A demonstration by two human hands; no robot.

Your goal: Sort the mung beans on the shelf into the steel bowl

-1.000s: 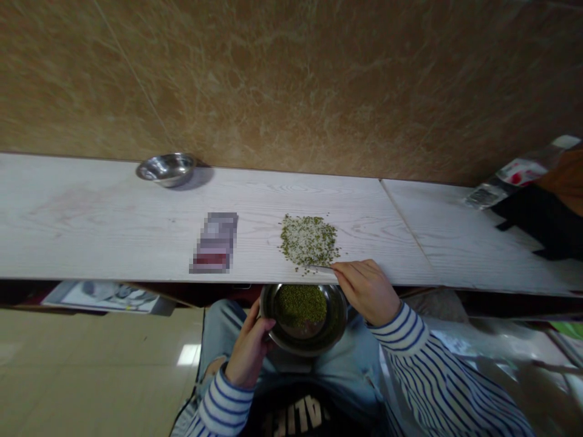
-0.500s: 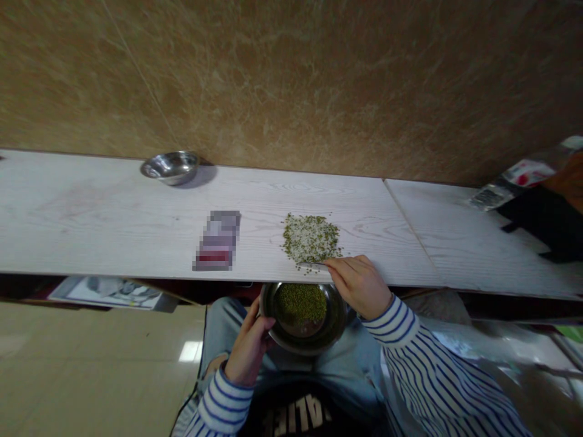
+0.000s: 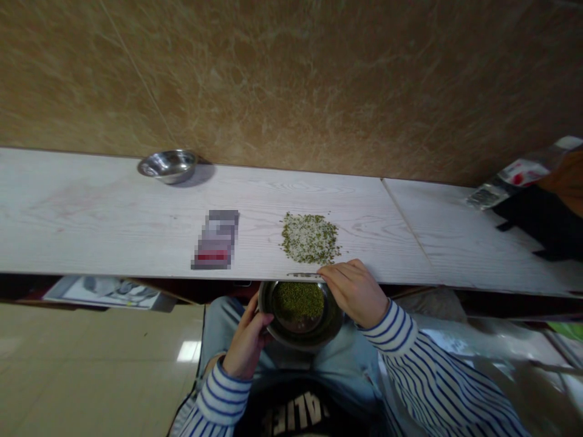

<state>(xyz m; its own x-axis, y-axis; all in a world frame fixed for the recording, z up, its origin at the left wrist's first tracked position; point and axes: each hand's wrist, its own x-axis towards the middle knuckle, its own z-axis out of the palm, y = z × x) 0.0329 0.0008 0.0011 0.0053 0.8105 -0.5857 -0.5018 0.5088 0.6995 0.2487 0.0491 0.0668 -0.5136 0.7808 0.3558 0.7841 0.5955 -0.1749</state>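
My left hand (image 3: 246, 343) grips the rim of a steel bowl (image 3: 336, 314) held just under the table's near edge; green beans (image 3: 298, 301) lie inside it. My right hand (image 3: 357, 291) is closed on a thin flat tool (image 3: 304, 275) whose tip rests at the table's edge, right above the bowl. Just beyond the tool a pile of mixed green beans and white grains (image 3: 310, 237) is spread on the pale wooden table (image 3: 91, 218).
An empty steel bowl (image 3: 167, 165) stands at the table's back left by the brown marbled wall. A blurred small box (image 3: 215, 239) lies left of the pile. A plastic bag (image 3: 514, 176) and dark cloth (image 3: 542, 224) sit at the right end.
My right hand has drawn the tool from the pile's near side back to the table's edge above the bowl. The left hand keeps its hold on the bowl.
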